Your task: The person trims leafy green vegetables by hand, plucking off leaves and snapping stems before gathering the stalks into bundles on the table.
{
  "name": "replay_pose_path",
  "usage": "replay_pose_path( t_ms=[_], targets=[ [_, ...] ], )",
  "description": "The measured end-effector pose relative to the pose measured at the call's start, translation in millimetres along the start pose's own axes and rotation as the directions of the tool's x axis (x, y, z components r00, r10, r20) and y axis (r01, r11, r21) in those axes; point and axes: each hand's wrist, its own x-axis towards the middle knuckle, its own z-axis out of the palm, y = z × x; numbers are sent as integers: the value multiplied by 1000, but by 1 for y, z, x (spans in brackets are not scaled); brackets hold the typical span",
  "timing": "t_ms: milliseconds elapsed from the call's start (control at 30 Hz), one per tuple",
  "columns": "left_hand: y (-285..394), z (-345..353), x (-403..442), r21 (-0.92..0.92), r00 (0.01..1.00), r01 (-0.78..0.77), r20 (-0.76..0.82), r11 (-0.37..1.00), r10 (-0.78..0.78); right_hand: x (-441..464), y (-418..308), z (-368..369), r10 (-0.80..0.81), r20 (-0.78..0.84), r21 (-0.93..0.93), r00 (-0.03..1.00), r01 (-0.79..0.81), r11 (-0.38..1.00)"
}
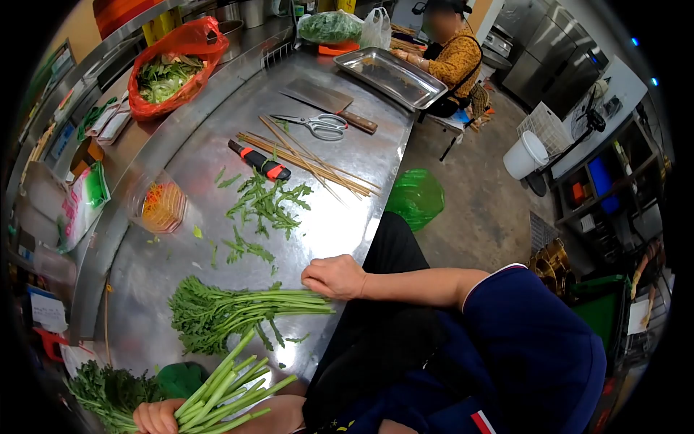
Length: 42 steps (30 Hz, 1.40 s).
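At the bottom edge, my left hand (pixel 157 416) is closed around a bunch of leafy greens (pixel 235 394); its thick cut stems point right, and its leaves hang at the left. My right hand (pixel 334 278) rests by the table's near edge, fingers curled, against the stem ends of a second pile of greens (pixel 246 307). Whether anything is inside those fingers is hidden. Loose leaves (pixel 267 206) lie beyond. Past them are a black-and-orange handled tool (pixel 259 160), thin wooden skewers (pixel 311 165), scissors (pixel 318 126) and a cleaver (pixel 318 95).
A red bag of greens (pixel 173 76) sits on the raised ledge, above a clear container of orange shreds (pixel 163 206). A metal tray (pixel 390 78) stands at the far corner, beside a seated person (pixel 455 54). A green bag (pixel 416 199) is below the table edge.
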Motion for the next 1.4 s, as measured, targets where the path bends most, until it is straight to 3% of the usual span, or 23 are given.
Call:
replay_pose_path(
  t_ms=[433,533,633,733,833,900,967,1033,1067,1133,1233,1300,1400],
  targets=[
    [-10,5,-1,4,999,8,-34,1000,-7,0,0,-1,-16,-19,17,1000,16,1000],
    [-10,4,-2,7,999,30,-11,1000,-30,0,2,0,-23,-30,12,999,23,1000],
    [5,-10,2,104,988,46,139,993,-60,-1,1,0,-18,-31,24,999,19,1000],
    [-5,-2,-1,49,998,24,54,999,-26,-3,3,-2,-28,-17,44,999,29,999],
    [-9,3,-6,39,999,7,34,999,-8,-12,13,-9,-55,-3,232,998,54,971],
    [-9,7,-10,37,1000,-8,25,999,7,-34,12,-30,227,63,352,972,-234,906],
    [8,0,-10,98,997,28,73,995,-35,-64,32,-39,307,-181,273,934,-252,928],
    [33,-9,-5,169,990,15,139,985,-39,-92,52,-48,431,-266,124,862,-413,902],
    [43,-12,-1,124,986,67,142,990,-84,-105,67,-48,450,-282,-30,848,-476,879],
    [39,-11,-2,88,988,3,152,996,-17,-130,96,-35,470,-292,-237,833,-539,808],
    [38,-9,-4,46,986,0,164,999,-8,-141,110,-5,518,-187,-105,835,-541,834],
    [41,-8,-7,61,988,1,154,998,-10,-140,108,-1,573,-221,-32,789,-593,804],
    [43,-9,-7,93,986,-6,165,996,-9,-138,115,-4,522,-199,30,829,-528,849]
  ],
)
